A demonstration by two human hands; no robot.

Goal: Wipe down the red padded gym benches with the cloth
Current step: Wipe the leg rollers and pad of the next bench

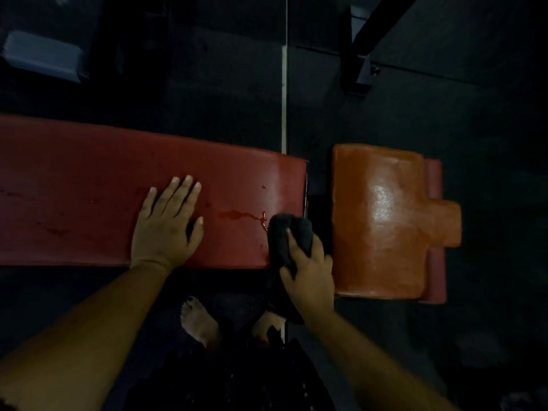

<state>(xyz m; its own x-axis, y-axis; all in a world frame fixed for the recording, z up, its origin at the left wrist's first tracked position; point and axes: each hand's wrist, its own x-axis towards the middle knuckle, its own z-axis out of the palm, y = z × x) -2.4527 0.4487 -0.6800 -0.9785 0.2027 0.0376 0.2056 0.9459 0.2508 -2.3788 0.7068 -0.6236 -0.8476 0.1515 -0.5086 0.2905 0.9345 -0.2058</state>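
Observation:
A long red padded bench runs from the left edge to the middle of the view. Wet streaks mark its surface near its right end. My left hand lies flat on the pad with straight, spread fingers. My right hand grips a dark cloth and holds it against the pad's right near corner. Part of the cloth hangs below the bench edge. Right of a narrow gap sits a shorter orange-red seat pad that shines wet.
The floor is dark rubber with a pale seam line running away from me. A black metal frame stands at the back right, a grey block at the back left. My bare feet stand just before the bench.

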